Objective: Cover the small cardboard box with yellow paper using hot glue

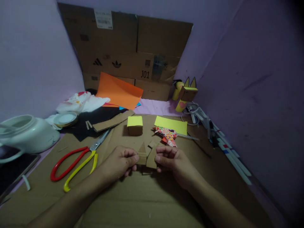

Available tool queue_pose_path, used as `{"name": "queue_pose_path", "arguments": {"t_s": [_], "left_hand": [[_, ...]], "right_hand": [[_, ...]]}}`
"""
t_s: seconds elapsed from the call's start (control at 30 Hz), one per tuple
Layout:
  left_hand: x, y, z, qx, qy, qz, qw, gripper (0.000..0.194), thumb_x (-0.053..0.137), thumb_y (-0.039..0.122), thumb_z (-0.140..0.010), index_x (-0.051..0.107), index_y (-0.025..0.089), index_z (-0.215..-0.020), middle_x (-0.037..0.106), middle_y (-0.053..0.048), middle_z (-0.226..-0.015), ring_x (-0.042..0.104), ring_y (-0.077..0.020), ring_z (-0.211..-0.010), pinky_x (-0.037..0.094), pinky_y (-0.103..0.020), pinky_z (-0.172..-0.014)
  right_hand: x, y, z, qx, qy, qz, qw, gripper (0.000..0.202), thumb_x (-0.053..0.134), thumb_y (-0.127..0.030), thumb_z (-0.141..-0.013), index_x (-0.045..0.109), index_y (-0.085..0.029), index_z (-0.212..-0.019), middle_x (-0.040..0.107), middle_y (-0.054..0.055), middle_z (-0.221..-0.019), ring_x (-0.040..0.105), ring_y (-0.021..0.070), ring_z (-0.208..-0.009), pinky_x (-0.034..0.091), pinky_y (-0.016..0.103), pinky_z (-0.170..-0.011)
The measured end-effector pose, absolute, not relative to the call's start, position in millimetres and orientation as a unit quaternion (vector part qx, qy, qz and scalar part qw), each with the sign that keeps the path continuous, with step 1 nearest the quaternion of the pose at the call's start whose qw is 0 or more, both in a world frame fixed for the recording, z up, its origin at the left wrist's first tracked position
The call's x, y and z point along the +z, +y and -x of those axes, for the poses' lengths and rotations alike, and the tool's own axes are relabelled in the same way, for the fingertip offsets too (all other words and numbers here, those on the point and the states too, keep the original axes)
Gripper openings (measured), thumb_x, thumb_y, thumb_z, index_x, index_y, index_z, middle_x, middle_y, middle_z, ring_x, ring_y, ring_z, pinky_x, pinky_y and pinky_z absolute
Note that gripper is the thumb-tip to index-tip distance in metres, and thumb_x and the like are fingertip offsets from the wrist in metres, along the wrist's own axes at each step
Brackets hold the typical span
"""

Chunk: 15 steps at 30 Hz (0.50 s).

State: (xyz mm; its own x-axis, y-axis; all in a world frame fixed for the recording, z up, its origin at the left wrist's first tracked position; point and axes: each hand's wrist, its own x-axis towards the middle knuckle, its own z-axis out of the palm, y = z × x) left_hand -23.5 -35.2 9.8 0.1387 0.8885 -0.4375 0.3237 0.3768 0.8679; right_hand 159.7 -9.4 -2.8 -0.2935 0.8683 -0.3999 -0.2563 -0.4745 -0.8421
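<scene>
Between finger and thumb, my left hand [127, 161] pinches a small pointed cardboard piece [142, 154], its tip upward. Close beside it, my right hand [171, 160] grips a second cardboard piece [151, 160] that leans to the right. Both are held just above the cardboard sheet [128, 202]. Behind them lies a small cardboard scrap [151, 144]. Farther back stands a little cardboard box [135, 126] with a yellow top. A glue gun [167, 135] wrapped in flowered paper lies beyond my right hand, near a yellow paper strip [171, 124].
Scissors [82, 161] with red and yellow handles lie left of my left arm. A white teapot [30, 134] stands at far left. Orange paper [120, 91] leans at the back. A yellow-and-cardboard figure [187, 95] stands back right, with glue sticks [234, 161] along the right wall.
</scene>
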Motion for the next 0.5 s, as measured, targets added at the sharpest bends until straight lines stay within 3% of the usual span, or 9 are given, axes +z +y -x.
{"name": "queue_pose_path", "arguments": {"t_s": [0.3, 0.5], "left_hand": [[12, -36, 23, 0.251, 0.623, -0.502, 0.545, 0.028, 0.049, 0.041, -0.066, 0.048, 0.017, -0.051, 0.045, 0.004, -0.043, 0.032, -0.0058, -0.035, 0.023, -0.019, -0.036], [7, -33, 30, 0.247, 0.67, -0.539, 0.447, 0.028, 0.05, 0.038, -0.071, 0.047, 0.018, -0.051, 0.045, 0.004, -0.045, 0.035, -0.0089, -0.04, 0.023, -0.021, -0.041]], "right_hand": [[-3, -5, -164, 0.701, -0.365, 0.463, 0.401, 0.034, 0.083, -0.022, -0.041, 0.066, -0.013, -0.069, 0.064, -0.003, -0.053, 0.053, 0.0068, -0.043, 0.045, 0.018, -0.041], [1, 0, -171, 0.646, -0.394, 0.471, 0.453, 0.027, 0.08, -0.018, -0.044, 0.067, -0.014, -0.069, 0.063, -0.004, -0.049, 0.05, 0.0066, -0.039, 0.041, 0.02, -0.04]]}}
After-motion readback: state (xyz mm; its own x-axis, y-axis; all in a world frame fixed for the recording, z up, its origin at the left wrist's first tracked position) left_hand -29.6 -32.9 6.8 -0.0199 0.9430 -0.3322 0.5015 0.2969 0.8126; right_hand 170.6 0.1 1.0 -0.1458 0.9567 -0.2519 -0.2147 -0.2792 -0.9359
